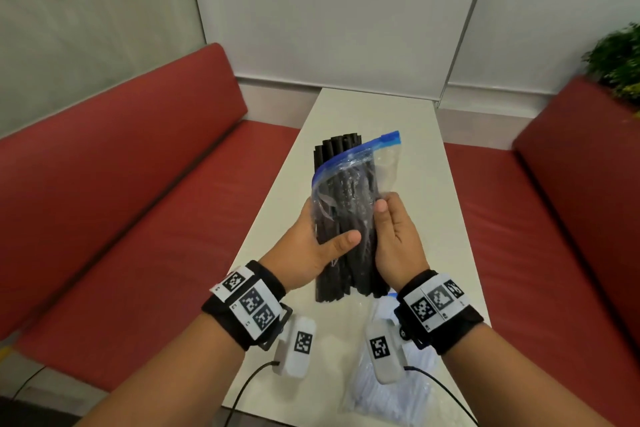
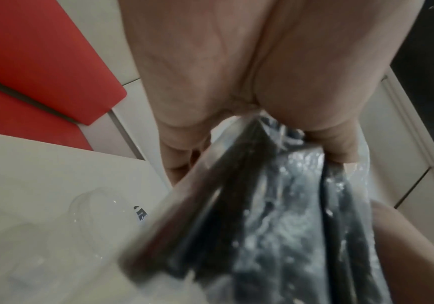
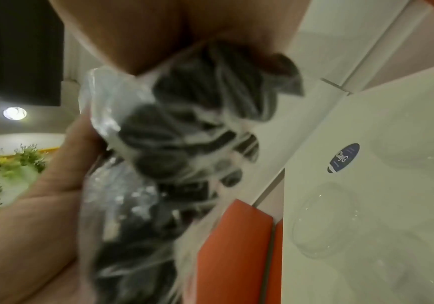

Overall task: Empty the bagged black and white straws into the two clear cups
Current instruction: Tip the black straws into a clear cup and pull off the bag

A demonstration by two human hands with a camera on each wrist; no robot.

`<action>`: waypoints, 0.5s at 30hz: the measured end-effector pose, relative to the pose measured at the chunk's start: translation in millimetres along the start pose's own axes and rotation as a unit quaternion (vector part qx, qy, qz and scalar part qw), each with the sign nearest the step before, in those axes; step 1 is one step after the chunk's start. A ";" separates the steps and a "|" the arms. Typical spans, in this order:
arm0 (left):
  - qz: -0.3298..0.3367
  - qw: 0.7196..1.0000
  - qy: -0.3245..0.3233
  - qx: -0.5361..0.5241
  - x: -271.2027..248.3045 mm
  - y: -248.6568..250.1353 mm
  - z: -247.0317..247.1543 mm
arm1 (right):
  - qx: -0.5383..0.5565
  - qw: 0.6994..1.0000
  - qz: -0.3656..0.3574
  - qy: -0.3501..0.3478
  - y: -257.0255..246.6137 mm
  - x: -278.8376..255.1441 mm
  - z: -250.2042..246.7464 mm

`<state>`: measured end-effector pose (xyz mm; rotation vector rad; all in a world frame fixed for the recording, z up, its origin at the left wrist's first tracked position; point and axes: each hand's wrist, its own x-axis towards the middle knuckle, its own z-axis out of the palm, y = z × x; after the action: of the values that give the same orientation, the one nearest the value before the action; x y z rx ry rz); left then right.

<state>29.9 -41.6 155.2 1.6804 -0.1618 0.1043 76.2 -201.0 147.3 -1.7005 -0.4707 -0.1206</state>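
A clear zip bag (image 1: 349, 180) with a blue seal strip holds a bundle of black straws (image 1: 337, 147). Their ends stick out of its open far end. My left hand (image 1: 325, 232) grips the bundle from the left, thumb laid across it. From the right, my right hand (image 1: 386, 215) grips the bag and straws. Both hold it above the white table (image 1: 415, 156). The left wrist view shows the bagged straws (image 2: 288, 226) running under my palm. A bag of white straws (image 1: 391, 392) lies near the front edge. Clear cups (image 3: 324, 222) stand on the table, hidden in the head view.
Red bench seats (image 1: 121, 218) flank the narrow table on both sides. A green plant (image 1: 620, 55) stands behind the right bench. A round blue sticker (image 3: 342, 158) shows on the table beside the cups. Cables run from my wrist cameras over the table's front edge.
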 end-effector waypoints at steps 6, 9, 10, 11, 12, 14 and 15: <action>-0.034 0.987 0.065 -0.143 3.0 -8.9 -3.9 | -0.061 0.996 -0.032 0.050 2.5 4.1 14.3; -0.037 0.982 0.099 -0.158 2.6 -12.2 -14.7 | -0.042 0.999 0.009 0.019 3.4 4.2 11.8; -0.041 0.980 0.104 -0.166 1.7 -14.0 -18.9 | -0.028 0.999 0.023 0.006 4.6 3.3 10.8; -0.047 0.978 0.105 -0.176 0.5 -15.7 -22.7 | -0.002 0.999 0.038 -0.017 4.6 1.3 10.7; -0.052 0.977 0.100 -0.183 -0.6 -18.3 -26.4 | 0.018 0.998 0.052 -0.044 5.6 -1.4 11.7; -0.066 0.979 0.089 -0.172 -3.1 -24.9 -31.9 | -0.019 0.994 0.060 -0.092 14.0 -6.8 15.9; -0.078 0.981 0.080 -0.157 -4.6 -28.0 -33.5 | -0.052 0.990 0.063 -0.116 16.8 -9.9 17.3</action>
<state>30.9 -5.0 130.9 1.3575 0.0728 0.0913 70.3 -188.5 125.2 -1.8515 -0.5339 0.1482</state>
